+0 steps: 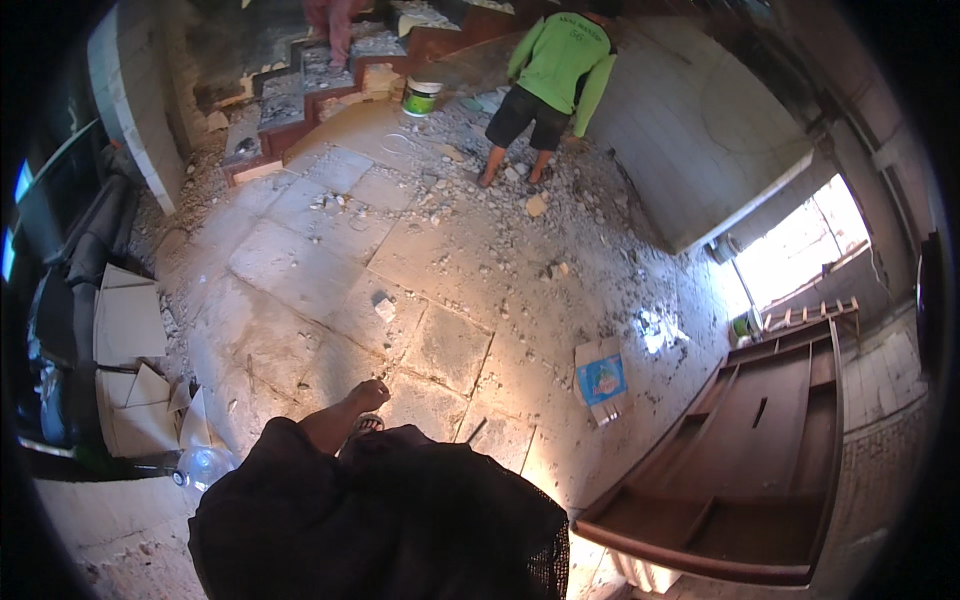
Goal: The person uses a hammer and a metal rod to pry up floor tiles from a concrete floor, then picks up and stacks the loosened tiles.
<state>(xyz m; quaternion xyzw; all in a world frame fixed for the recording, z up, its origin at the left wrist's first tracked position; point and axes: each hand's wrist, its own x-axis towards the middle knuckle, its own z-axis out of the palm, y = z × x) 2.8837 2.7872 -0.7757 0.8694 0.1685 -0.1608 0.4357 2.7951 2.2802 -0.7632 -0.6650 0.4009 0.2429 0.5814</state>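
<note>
Dark cloth [380,520] fills the lower middle, with a mesh part at its right edge. From its upper left edge a bare limb [335,422] reaches forward over the tiles. It may be my left arm with my left hand [368,395] at its end, but it is too small and blurred to be sure, and any grip cannot be made out. Beside it shows a small striped thing [367,424] whose kind is unclear. My right hand does not show. A thin dark rod [477,430] sticks out past the cloth.
Rubble [535,205] litters the tiled floor [300,250]. A co-worker in a green shirt [560,60] bends near a bucket [421,98]; another person's legs [335,30] are on the broken stairs [285,100]. A wooden cabinet frame [760,420], flattened carton [600,380] and clear bottle [205,466] lie around.
</note>
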